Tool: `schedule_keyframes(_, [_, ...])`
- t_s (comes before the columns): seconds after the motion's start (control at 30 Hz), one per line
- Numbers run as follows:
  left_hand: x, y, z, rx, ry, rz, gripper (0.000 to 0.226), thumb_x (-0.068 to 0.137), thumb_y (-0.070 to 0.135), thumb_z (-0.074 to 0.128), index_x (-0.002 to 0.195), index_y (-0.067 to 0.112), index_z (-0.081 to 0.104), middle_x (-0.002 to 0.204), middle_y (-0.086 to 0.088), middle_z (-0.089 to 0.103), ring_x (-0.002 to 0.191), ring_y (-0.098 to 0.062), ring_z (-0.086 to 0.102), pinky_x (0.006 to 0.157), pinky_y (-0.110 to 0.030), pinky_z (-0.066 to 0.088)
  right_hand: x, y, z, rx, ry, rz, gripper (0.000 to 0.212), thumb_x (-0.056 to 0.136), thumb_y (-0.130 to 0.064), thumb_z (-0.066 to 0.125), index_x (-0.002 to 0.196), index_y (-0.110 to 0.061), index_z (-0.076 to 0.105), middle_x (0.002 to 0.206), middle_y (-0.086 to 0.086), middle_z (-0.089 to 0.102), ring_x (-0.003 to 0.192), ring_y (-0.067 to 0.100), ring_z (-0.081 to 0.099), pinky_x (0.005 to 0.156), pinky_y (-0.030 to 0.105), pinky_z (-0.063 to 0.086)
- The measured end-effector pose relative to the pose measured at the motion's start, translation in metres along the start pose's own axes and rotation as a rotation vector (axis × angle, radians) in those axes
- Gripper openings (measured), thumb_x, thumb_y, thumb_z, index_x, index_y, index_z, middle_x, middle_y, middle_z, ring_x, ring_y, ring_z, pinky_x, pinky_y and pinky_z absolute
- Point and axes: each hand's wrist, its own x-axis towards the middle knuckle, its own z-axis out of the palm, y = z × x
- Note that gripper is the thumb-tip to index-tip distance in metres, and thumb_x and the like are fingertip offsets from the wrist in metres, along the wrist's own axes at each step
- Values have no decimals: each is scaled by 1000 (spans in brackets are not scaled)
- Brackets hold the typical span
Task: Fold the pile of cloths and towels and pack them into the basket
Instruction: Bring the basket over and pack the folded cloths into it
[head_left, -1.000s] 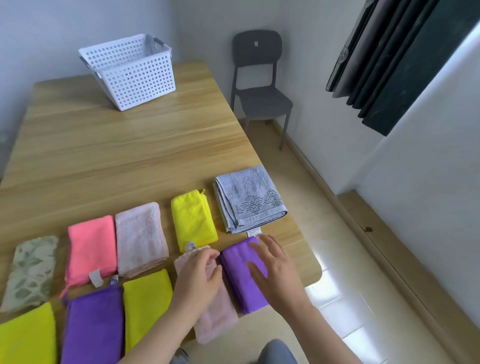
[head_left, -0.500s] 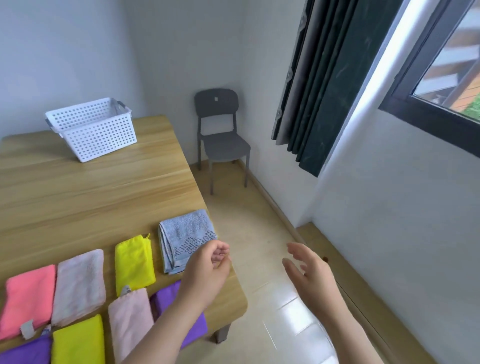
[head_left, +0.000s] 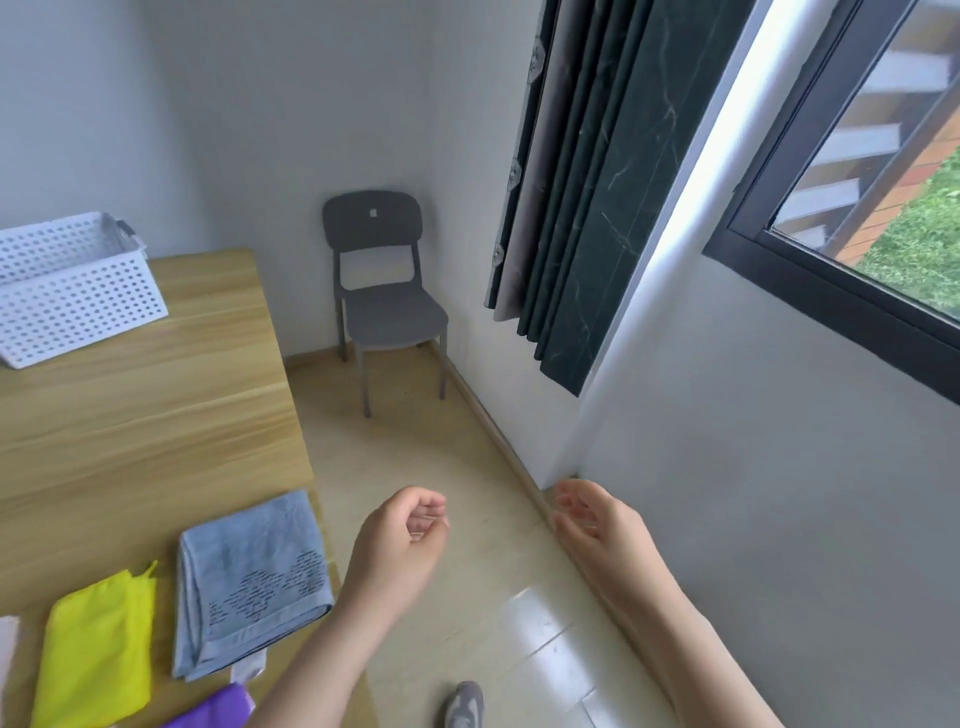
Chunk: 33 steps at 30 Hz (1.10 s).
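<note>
View has swung further right since 0.5 s ago: most of the cloth rows have dropped out of frame, and the window (head_left: 857, 197) now fills the top right. Both hands are still off the table (head_left: 145, 426), over the floor (head_left: 415, 447).

Grip state: left hand (head_left: 400, 540) has its fingers loosely curled in and holds nothing. Right hand (head_left: 597, 525) is relaxed with fingers slightly bent, also holding nothing. The two are apart, not touching.

Cut off / hard to read:
- basket (head_left: 78, 291), white and perforated, sits at the far end of the table. Its left part is out of frame and its bottom is out of sight.
- purple cloth (head_left: 218, 709): only a corner shows, at the bottom edge beside the left forearm.
- yellow cloth (head_left: 98, 654): folded, lower end cropped.
- pale sliver (head_left: 6, 644) at the left edge: can't tell what it is.
- tag poking out under the towel: unreadable.

Counts:
- 1 grey-blue towel (head_left: 249, 577), folded and whole, at the table's near right edge, just beside the yellow cloth
- 1 yellow cloth, 1 purple cloth
- 1 basket, well apart from the cloths
- 1 grey chair (head_left: 384, 291) in the corner
- 1 dark curtain (head_left: 587, 182)
- 1 shoe (head_left: 464, 704), cropped at the bottom
</note>
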Motion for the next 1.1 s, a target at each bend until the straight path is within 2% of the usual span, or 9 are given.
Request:
schedule_keyframes(0.13, [58,5,13,-34,54,-14,15,82,3,63,88,16,65,84,6,67,75,8,57,67,-2,42,69,-6,-9,-18,-15,-21,31,91,-23,54,122,-24,57,112,-10,62,108,4,57,92,27,48])
schedule_keyframes(0.33, [162,10,7,-46,162,-113,17,83,4,61,90,19,65,85,10,67,76,5,60,67,-1,41,197,-38,-4,3,-138,-81,30,93,-20,52,122,-24,57,109,-11,62,107,2,57,88,21,49])
schedule_keyframes(0.4, [189,12,3,-45,194,-140,18,83,4,60,89,20,65,86,11,67,79,4,60,68,-1,41,232,-47,2,9,-173,-104,30,93,-19,52,123,-21,57,109,-11,63,106,1,56,88,16,46])
schedule_keyframes(0.5, [219,16,-1,-39,231,-166,19,83,4,59,90,20,65,87,12,67,80,6,60,70,-3,42,275,-57,9,11,-225,-134,30,93,-19,52,123,-22,57,108,-14,62,102,-5,56,78,5,42])
schedule_keyframes(0.7, [293,21,-6,-18,362,-216,17,84,7,60,94,20,66,92,11,67,86,0,62,74,-8,44,380,-76,17,77,-310,-206,29,91,-24,56,121,-25,58,101,-19,63,96,-14,55,75,4,42])
schedule_keyframes(0.9, [354,38,0,-5,474,-268,16,85,6,60,94,18,66,92,12,67,87,1,62,68,-2,41,473,-99,16,92,-405,-322,28,92,-22,57,120,-22,58,103,-14,64,95,-10,57,76,2,41])
schedule_keyframes(1.1, [412,36,-17,-48,556,-326,17,86,9,59,92,24,66,94,12,68,89,2,63,74,-9,44,550,-129,41,97,-523,-391,23,92,-21,57,114,-27,57,102,-14,63,93,-11,57,73,0,40])
